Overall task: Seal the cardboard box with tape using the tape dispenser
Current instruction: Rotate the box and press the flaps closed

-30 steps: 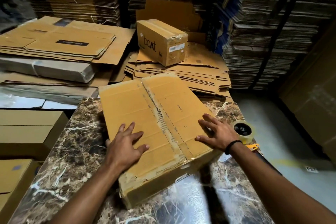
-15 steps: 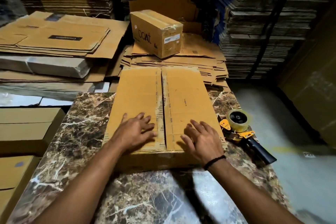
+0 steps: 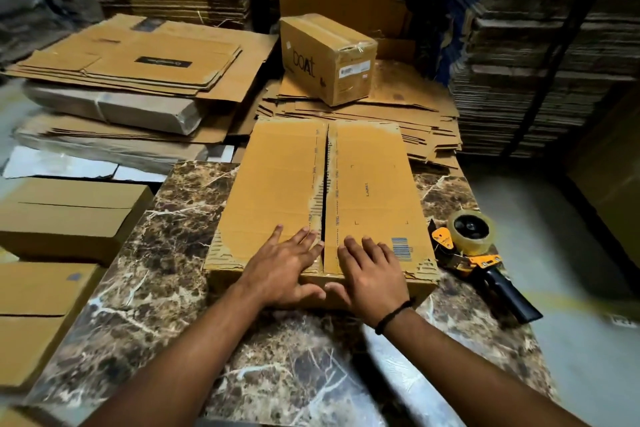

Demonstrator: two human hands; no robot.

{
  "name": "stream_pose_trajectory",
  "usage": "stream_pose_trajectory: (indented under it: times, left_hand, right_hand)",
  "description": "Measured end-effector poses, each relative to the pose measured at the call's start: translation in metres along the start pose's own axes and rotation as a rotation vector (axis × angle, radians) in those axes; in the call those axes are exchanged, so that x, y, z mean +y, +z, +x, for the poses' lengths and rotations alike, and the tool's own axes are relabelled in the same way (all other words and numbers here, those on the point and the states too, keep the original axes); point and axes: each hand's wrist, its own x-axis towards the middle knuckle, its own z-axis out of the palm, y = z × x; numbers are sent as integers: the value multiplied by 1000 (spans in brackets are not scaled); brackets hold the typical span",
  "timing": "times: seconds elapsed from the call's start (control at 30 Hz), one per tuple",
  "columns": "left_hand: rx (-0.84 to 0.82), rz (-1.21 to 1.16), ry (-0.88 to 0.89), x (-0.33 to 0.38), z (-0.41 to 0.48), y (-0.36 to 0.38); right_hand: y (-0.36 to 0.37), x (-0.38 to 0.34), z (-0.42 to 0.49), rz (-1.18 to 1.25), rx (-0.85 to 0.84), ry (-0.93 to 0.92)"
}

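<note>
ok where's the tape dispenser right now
In the head view the tape dispenser lies on the marble table, just right of the cardboard box, by its near corner.

Rear box (image 3: 329, 55) "boAt"; front box (image 3: 284, 177) "LABEL"

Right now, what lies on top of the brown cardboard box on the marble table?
The left hand and right hand rest flat on the brown cardboard box, either side of its untaped centre seam. Closed flaps hide the inside.

Dim and warm, lit from above; white glare across the table (image 3: 398, 378); dark, curved corners; smeared edges.
</note>
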Motion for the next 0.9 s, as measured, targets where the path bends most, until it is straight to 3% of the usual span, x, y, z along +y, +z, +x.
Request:
stream_pose_trajectory:
  times: [0.17, 0.47, 0.53, 0.6, 0.67, 0.77, 0.83, 0.9]
  left_hand:
    - [25, 65, -14, 3, 2, 7]
    - [51, 50, -84, 19, -2, -2]
    - [77, 51, -92, 30, 3, -7]
    - [119, 47, -70, 39, 13, -14]
    - [131, 52, -5, 50, 28, -21]
    - [91, 58, 127, 71, 52, -30]
    - [63, 54, 204, 84, 68, -31]
    - [38, 4, 246, 92, 79, -29]
  right_hand:
    - [-6, -6, 3, 13, 5, 37]
    - [-16, 0, 2, 73, -165, 7]
    - [-27, 5, 2, 157, -190, -14]
    - [-40, 16, -2, 403, -202, -8]
    - [-47, 31, -12, 663, -155, 86]
    - [-47, 64, -33, 847, 119, 414]
    - [-40, 90, -44, 812, 209, 601]
    - [-26, 124, -51, 650, 183, 739]
